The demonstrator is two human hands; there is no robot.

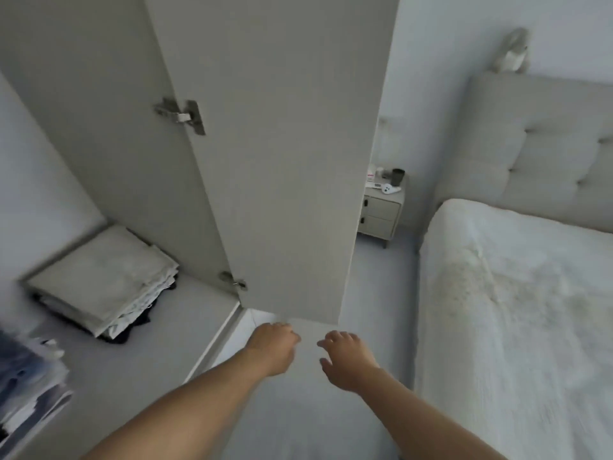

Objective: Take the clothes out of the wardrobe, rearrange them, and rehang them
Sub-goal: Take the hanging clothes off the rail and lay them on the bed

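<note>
Both of my hands hang out in front of me with nothing in them — the left hand (273, 340) with fingers curled loosely just below the bottom corner of the wardrobe door (282, 161), the right hand (345, 356) with fingers spread and slack, a little to the right of that corner. Neither grip has anything in it.

What I am after sits to the left of the door: a folded stack of clothes (102, 280) on the wardrobe shelf (185, 310), and more clothes (30, 386) further left, at the edge of view, too blurred to tell how they hang or lie.

Several things could go wrong from here, as I judge it. The door stands open right in front of me, and a quick turn left could knock my left hand or arm against its lower corner or the hinge (234, 282) beside it. The folded stack looks loose at its right edge, with dark cloth poking out underneath — if I grab only the top layer, the rest may slide off the shelf to the floor. To the right of the door the bed (514, 310) is close, so stepping back with an armful could catch my legs on it.
</note>
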